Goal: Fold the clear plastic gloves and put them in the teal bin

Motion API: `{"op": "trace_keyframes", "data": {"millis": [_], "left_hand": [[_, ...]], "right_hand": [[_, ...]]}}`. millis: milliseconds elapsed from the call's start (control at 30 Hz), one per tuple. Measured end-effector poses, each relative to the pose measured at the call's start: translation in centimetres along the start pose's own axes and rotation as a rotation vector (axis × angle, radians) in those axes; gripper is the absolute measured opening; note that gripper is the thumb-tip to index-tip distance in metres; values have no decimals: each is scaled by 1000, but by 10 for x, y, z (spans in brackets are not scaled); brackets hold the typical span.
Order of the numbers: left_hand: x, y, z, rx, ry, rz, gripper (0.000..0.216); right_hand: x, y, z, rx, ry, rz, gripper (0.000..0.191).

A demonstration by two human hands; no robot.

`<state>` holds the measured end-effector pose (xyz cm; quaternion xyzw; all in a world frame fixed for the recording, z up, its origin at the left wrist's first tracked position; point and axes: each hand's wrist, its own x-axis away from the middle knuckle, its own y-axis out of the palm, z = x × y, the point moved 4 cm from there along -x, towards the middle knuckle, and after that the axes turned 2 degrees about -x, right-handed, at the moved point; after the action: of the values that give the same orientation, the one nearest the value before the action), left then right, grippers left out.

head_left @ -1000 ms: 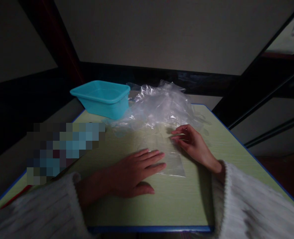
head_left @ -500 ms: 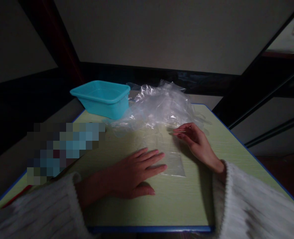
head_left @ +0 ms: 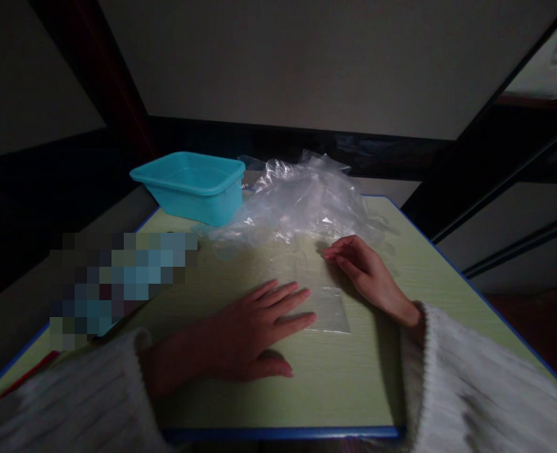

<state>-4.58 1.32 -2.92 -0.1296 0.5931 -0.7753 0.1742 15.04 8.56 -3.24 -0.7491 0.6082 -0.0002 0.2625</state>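
Note:
A flat clear plastic bag [head_left: 328,308] lies on the pale green table [head_left: 335,377]. My left hand [head_left: 254,327] rests flat on the table with its fingers stretched out, the fingertips pressing the bag's near left edge. My right hand [head_left: 365,270] sits at the bag's far right corner, fingers curled together with their tips on the plastic. Just beyond both hands lies a crumpled heap of clear plastic bags [head_left: 301,201].
A turquoise plastic tub [head_left: 188,185] stands at the table's far left corner, beside the heap. A blurred patch [head_left: 118,283] covers part of the left side. The table has a blue edge [head_left: 278,433]. The room around is dark, with a wall behind.
My right hand shifted slightly along the bag's far edge and its fingers curled in more. My left hand stayed in place.

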Motion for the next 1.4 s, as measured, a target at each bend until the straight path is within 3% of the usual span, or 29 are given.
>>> {"op": "trace_keyframes", "data": {"millis": [167,233,367,500,700,1167,1267,1400], "left_hand": [[0,0,3,0,-1,27,72],[-1,0,4,7,10,38,73],[-1,1,5,37,13,35,74],[-1,3,4,59,7,24,73],[0,6,2,50,1,20,74],[2,6,2,59,23,50,75],[5,0,-3,35,30,109,71],[12,-15,-15,-11,-52,262,57]], "right_hand": [[4,1,-14,78,-57,-49,13],[8,5,-25,134,-123,-165,21],[20,18,-42,233,-316,-558,46],[27,24,-42,288,-406,-686,63],[28,27,-29,411,-412,-735,85],[25,16,-20,504,-353,-732,99],[24,11,-32,475,-414,-706,90],[29,6,-55,520,-513,-694,55]]}}
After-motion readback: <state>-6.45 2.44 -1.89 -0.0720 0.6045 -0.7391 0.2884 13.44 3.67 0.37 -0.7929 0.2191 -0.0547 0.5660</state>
